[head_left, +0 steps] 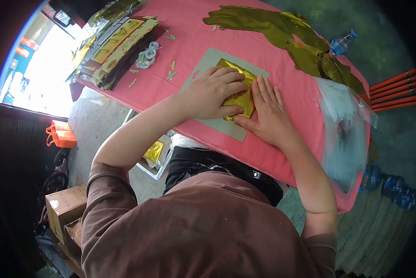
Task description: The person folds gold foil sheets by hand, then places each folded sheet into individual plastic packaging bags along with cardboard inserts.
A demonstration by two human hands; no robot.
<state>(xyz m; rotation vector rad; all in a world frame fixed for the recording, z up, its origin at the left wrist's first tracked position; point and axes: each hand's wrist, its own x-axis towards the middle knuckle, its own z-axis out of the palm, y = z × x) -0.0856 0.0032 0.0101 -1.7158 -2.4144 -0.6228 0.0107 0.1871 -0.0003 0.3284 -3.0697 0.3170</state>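
A person in a brown shirt works gold foil into shape on a grey board at a pink-covered table. The left hand bends its fingers over the foil, thumb at the near edge; whether it pinches or merely presses cannot be told from here. The right hand lies flat along the foil's right side, fingers extended, gripping nothing. The step appears to be smoothing or squaring the piece; the next move likely calls for light, even pressure, keeping the edges aligned. Clear plastic sleeves lie to the right.
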